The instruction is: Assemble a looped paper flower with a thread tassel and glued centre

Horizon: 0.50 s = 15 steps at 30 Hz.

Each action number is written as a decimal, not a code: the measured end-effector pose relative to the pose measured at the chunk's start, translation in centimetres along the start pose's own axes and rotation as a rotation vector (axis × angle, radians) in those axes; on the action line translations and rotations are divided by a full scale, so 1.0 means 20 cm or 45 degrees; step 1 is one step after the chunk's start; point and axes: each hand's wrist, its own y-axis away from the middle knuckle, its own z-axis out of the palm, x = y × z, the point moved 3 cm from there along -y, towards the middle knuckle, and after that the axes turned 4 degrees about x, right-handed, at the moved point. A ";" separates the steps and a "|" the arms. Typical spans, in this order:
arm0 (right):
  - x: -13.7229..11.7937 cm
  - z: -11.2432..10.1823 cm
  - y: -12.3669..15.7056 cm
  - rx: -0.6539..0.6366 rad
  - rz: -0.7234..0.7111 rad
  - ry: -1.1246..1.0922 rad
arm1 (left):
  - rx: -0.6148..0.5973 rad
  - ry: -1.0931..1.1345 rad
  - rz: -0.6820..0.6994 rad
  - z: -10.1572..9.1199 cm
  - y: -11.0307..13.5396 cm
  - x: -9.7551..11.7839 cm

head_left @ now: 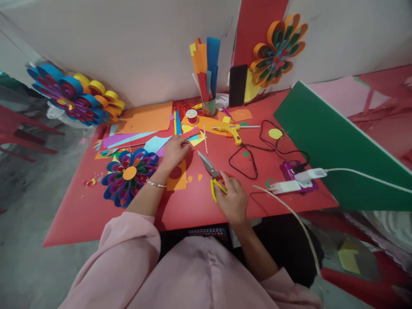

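Observation:
My right hand [234, 198] is closed round the yellow handles of a pair of scissors [208, 165]. Their blades point up and away from me, slightly parted. My left hand [175, 151] is over the loose paper pieces, fingers curled beside a red paper strip [192, 132]; what is between them, if anything, is hidden. Left of that wrist lies a layered paper flower [146, 159] with blue outer loops and an orange centre. An orange paper piece [180, 182] with a dark red circle sits partly under my left forearm, near small orange petal-shaped cutouts [200, 177].
A yellow glue gun [236, 134] lies behind the scissors, its black cord trailing to a purple power strip [294, 169]. Beyond stand a thread spool [192, 116], a cup of paper strips [210, 107] and a phone [238, 86]. A green board [341, 150] leans at right.

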 end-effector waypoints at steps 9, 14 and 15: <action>0.02 0.00 -0.01 0.074 0.017 -0.078 | -0.252 -0.400 0.246 0.17 -0.20 0.16; 0.03 0.01 0.00 0.084 0.054 -0.093 | -0.243 -0.411 0.230 0.16 -0.24 0.12; 0.03 0.01 0.00 0.087 0.055 -0.099 | -0.230 -0.406 0.239 0.16 -0.24 0.12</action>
